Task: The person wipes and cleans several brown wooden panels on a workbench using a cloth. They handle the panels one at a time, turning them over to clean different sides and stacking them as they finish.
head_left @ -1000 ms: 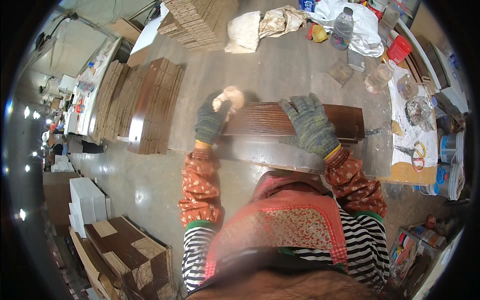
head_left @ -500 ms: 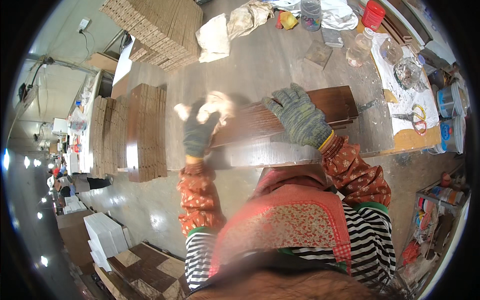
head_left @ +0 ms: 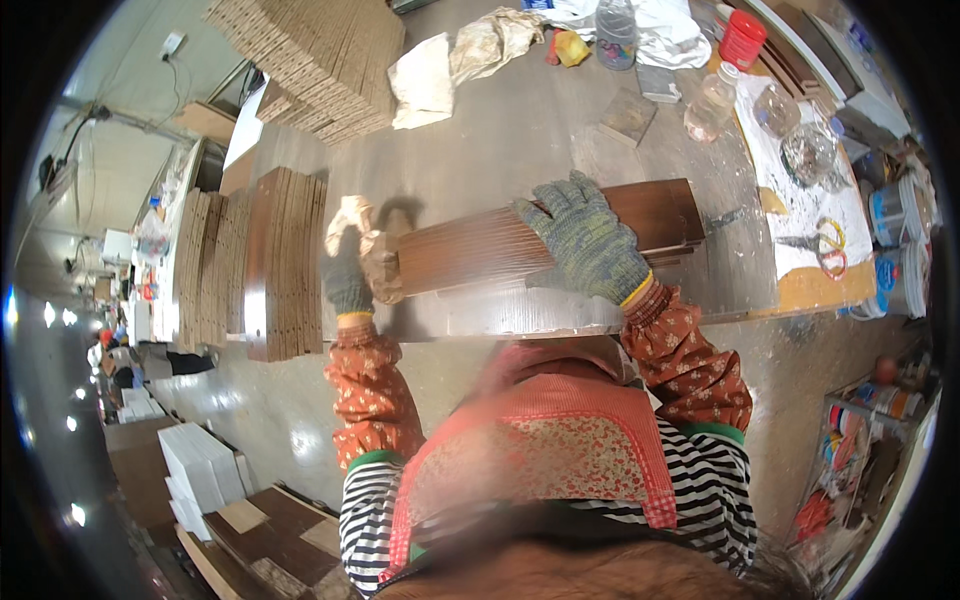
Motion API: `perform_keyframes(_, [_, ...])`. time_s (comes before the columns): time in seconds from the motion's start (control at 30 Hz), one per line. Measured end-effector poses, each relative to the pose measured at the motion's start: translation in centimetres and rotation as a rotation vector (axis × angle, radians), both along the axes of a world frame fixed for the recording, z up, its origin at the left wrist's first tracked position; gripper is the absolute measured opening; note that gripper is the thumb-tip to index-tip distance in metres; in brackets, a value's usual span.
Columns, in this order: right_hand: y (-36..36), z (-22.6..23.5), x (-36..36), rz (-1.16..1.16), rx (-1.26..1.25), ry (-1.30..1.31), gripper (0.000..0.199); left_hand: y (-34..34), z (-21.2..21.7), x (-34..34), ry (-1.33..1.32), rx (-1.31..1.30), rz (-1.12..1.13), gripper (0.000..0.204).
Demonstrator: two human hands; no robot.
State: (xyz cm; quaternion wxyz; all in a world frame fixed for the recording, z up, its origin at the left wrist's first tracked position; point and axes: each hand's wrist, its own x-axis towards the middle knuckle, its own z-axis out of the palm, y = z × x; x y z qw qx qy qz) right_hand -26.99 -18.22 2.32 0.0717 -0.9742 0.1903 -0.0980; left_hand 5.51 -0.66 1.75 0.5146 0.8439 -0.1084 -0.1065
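A dark brown wooden board (head_left: 462, 250) with visible grain lies on the workbench, with more boards under its right end. My right hand (head_left: 585, 238), in a grey-green knit glove, rests flat across the board with its fingers spread. My left hand (head_left: 347, 275), gloved alike, is closed on a crumpled cream-coloured rag (head_left: 380, 262) at the board's left end. Part of the rag sticks up above the fingers. Whether the rag touches the board's end face I cannot tell.
Stacked brown panels (head_left: 285, 265) stand along the bench's left side, with a taller stack (head_left: 310, 60) behind. Cloths (head_left: 420, 82), a dark block (head_left: 628, 116), bottles (head_left: 712, 103) and a red jar (head_left: 742, 40) lie toward the back. Scissors (head_left: 830, 248) rest on the right.
My left hand has moved left with the rag, from over the board to its left end. My right hand stays on the board. The whole view has shifted slightly.
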Motion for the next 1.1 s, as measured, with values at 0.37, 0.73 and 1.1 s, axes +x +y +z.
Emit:
perform_keyframes(0.37, [0.1, 1.2, 0.1, 0.026, -0.027, 0.079, 0.093, 0.1, -2.2, -6.1, -0.164, -0.196, -0.199, 0.057])
perform_keyframes(0.73, [-0.2, -0.2, 0.3, 0.030, -0.057, 0.032, 0.090, 3.1, -5.0, -7.8, -0.277, -0.245, -0.115, 0.051])
perform_keyframes(1.1, [6.3, 4.1, 3.5, 0.200, 1.055, -0.727, 0.096, 2.5, 2.5, -13.9, -0.554, -0.373, -0.410, 0.069])
